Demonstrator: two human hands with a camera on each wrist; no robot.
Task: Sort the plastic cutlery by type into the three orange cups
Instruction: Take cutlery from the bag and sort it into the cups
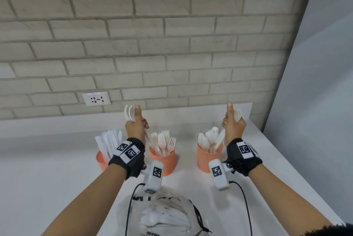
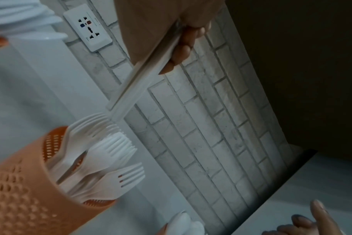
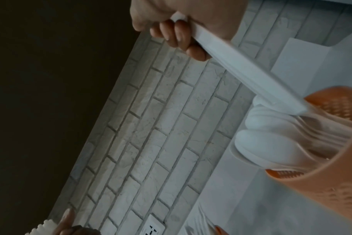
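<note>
Three orange cups stand in a row on the white counter: the left cup (image 1: pixel 100 160) holds knives, the middle cup (image 1: pixel 165 159) forks (image 1: pixel 164 142), the right cup (image 1: pixel 205 159) spoons (image 1: pixel 207 138). My left hand (image 1: pixel 136 124) grips a bundle of forks (image 1: pixel 128 112), tines up, just above and left of the fork cup (image 2: pixel 20 182). Their handles (image 2: pixel 139 84) slant down toward it. My right hand (image 1: pixel 234 124) grips a few spoons (image 1: pixel 238 115), bowls up. The spoon handles (image 3: pixel 241 66) reach down to the spoon cup (image 3: pixel 332 159).
A clear drawstring bag (image 1: pixel 164 216) with more white cutlery lies on the counter near me. A brick wall with a power outlet (image 1: pixel 96 98) rises behind the cups. The counter's right edge (image 1: pixel 286 161) runs close to the spoon cup.
</note>
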